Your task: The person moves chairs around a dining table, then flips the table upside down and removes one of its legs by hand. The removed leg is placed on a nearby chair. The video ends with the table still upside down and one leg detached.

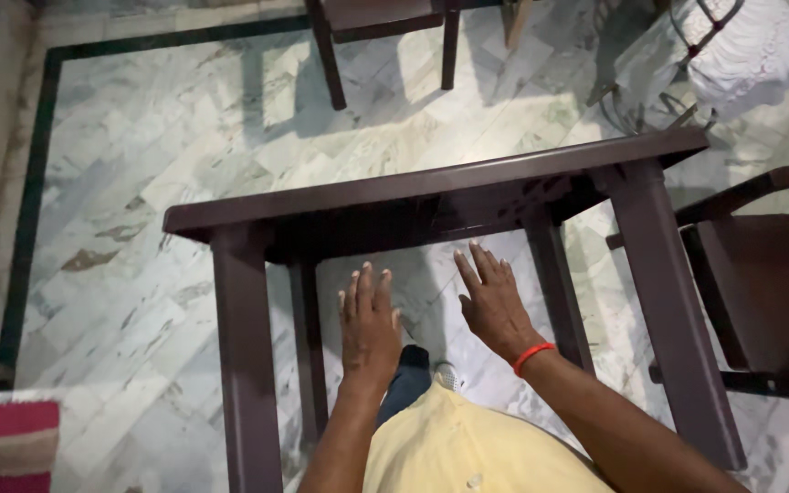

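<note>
Left hand [369, 319]: fingers spread flat, palm down, holding nothing; it hangs near the desk's front edge, though whether it touches the top I cannot tell
Right hand [493, 301]: open and flat too, fingers fanned, empty; a red band [531, 356] circles its wrist
Desk [431, 196]: dark brown; its top is seen edge-on from above, legs standing on the marble floor [139, 183]
Around: a dark chair [760, 274] at the right; a red mat [6, 438] at the lower left
</note>
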